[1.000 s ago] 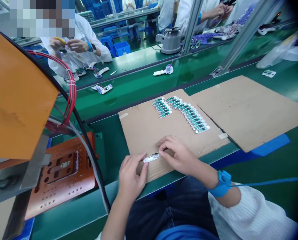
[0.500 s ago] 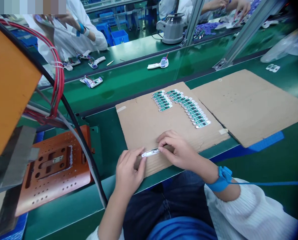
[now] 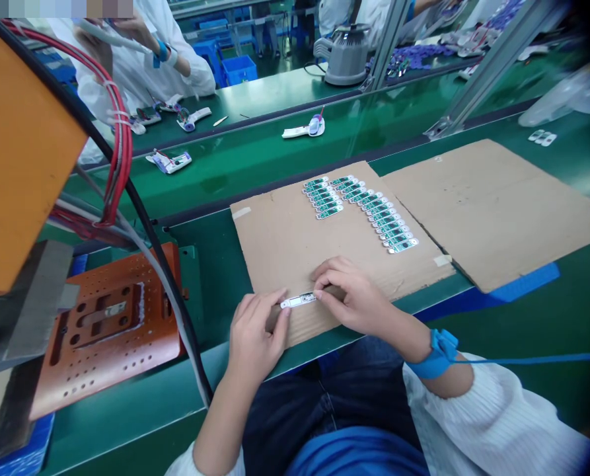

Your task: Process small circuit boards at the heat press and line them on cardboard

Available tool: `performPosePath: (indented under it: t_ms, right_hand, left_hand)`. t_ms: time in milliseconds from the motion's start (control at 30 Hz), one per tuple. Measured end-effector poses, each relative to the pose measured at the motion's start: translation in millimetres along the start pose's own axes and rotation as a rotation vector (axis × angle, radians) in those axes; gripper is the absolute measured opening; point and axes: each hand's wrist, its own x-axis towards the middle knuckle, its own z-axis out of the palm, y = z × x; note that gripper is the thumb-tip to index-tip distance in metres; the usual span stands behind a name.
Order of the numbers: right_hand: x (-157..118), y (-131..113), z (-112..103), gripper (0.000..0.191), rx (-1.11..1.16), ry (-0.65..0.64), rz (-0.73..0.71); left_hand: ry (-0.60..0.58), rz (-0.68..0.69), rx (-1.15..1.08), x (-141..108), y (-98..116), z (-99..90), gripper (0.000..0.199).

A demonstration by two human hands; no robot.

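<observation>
A narrow white strip with a small window and a patterned end (image 3: 299, 301) lies between my hands, low over the near part of a cardboard sheet (image 3: 279, 244). My left hand (image 3: 258, 330) pinches its left end between thumb and fingers. At the other end, the thumb and forefinger of my right hand (image 3: 347, 294) grip it; a blue wrist strap (image 3: 436, 354) is on that wrist. Farther back on the cardboard, green circuit boards in white strips (image 3: 386, 221) lie in a long slanting row, with a shorter row of similar boards (image 3: 323, 198) to their left.
An orange perforated fixture (image 3: 121, 330) and hanging red cables (image 3: 119, 145) stand at the left. A second cardboard sheet (image 3: 503, 205) adjoins on the right. Across the green belt (image 3: 245, 145), carrying white device halves (image 3: 304, 127), a co-worker's arms (image 3: 176, 63) are busy near a grey kettle (image 3: 347, 56).
The device parts on the belt have shifted left. Both my hands keep their grip on the strip almost unmoved, while the co-workers' hands across the belt have changed position.
</observation>
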Motion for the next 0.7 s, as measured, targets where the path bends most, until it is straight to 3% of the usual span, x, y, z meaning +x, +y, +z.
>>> performPosePath:
  t_ms: [700]
  right_hand:
    - [-0.8,0.8,0.0,0.014,0.006,0.002,-0.001]
  left_hand:
    - [-0.003,0.006,-0.003,-0.2,-0.7,0.9,0.025]
